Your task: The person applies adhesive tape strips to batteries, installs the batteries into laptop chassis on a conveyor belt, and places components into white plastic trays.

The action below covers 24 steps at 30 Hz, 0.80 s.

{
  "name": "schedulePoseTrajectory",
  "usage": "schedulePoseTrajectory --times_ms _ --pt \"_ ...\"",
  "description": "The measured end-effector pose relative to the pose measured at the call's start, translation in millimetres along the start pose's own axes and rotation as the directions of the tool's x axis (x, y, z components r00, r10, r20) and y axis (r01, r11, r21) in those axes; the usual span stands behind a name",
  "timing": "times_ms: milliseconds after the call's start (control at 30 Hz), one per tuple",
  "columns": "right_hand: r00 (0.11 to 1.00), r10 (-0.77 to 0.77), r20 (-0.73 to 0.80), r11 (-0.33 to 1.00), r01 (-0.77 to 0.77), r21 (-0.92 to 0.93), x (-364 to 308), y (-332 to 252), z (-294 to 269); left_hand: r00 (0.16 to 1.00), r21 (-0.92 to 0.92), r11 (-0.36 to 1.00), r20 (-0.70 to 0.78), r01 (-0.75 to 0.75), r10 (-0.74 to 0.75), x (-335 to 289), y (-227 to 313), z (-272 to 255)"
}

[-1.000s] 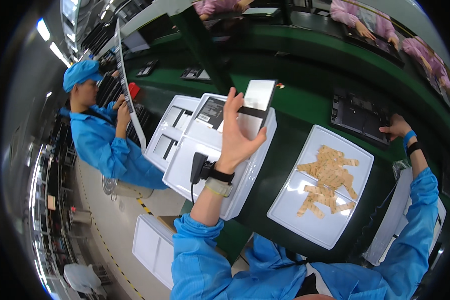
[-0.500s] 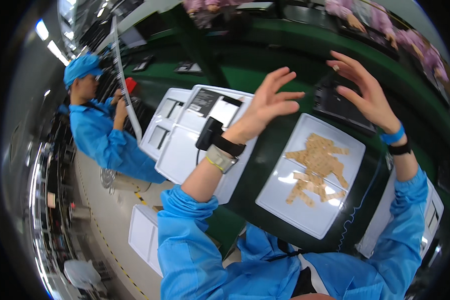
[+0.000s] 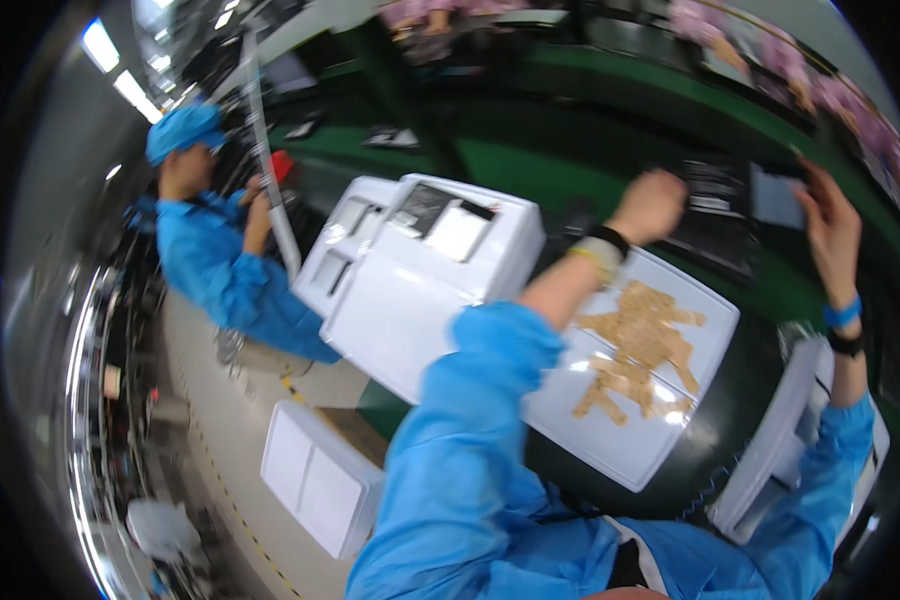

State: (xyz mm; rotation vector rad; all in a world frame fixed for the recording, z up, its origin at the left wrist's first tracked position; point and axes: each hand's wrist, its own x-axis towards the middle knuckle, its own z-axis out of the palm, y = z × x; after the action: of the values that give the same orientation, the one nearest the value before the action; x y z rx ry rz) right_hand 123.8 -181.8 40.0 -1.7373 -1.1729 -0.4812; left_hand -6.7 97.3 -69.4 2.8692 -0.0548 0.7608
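Observation:
My left hand [image 3: 653,207] is over the left edge of a flat black device [image 3: 715,225], its fingers curled and blurred; what they hold, if anything, is hidden. A printed label shows on the device, and a grey rectangular panel [image 3: 778,200] is at its right. My right hand [image 3: 832,230] is beside the panel's right edge, thumb and forefinger apart. Near the forefinger's tip is a small light speck, too small to name. Below the device, a white tray [image 3: 610,455] carries a heap of flat tan strips [image 3: 645,335], partly behind my left forearm.
At left, stacked white trays [image 3: 400,325] hold black and silver flat parts [image 3: 462,230]. Another white container [image 3: 770,470] stands by my right forearm, and a white box [image 3: 315,480] is low at left. A co-worker in blue [image 3: 220,250] is at far left; people in pink [image 3: 780,55] work opposite.
My left hand has moved right from above the trays to the black device and curled its fingers. My right hand has moved right and down. The grey panel now shows beside the device.

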Motion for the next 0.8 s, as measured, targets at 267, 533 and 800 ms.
schedulePoseTrajectory --times_ms 267,533,800 --pt "0.949 0.295 0.112 0.943 -0.270 -0.193 -45 203 -19 0.953 -0.148 0.942 0.045 0.302 -0.299 -10 75 128" --pt "0.889 0.425 0.170 0.893 -0.382 -0.236 -30 253 16 0.869 -0.539 0.772 -0.139 0.337 -0.475 -4 79 85" --pt "0.912 0.272 0.307 0.939 -0.181 -0.294 -51 203 49 0.963 -0.602 0.775 -0.038 0.191 -0.267 10 46 36"
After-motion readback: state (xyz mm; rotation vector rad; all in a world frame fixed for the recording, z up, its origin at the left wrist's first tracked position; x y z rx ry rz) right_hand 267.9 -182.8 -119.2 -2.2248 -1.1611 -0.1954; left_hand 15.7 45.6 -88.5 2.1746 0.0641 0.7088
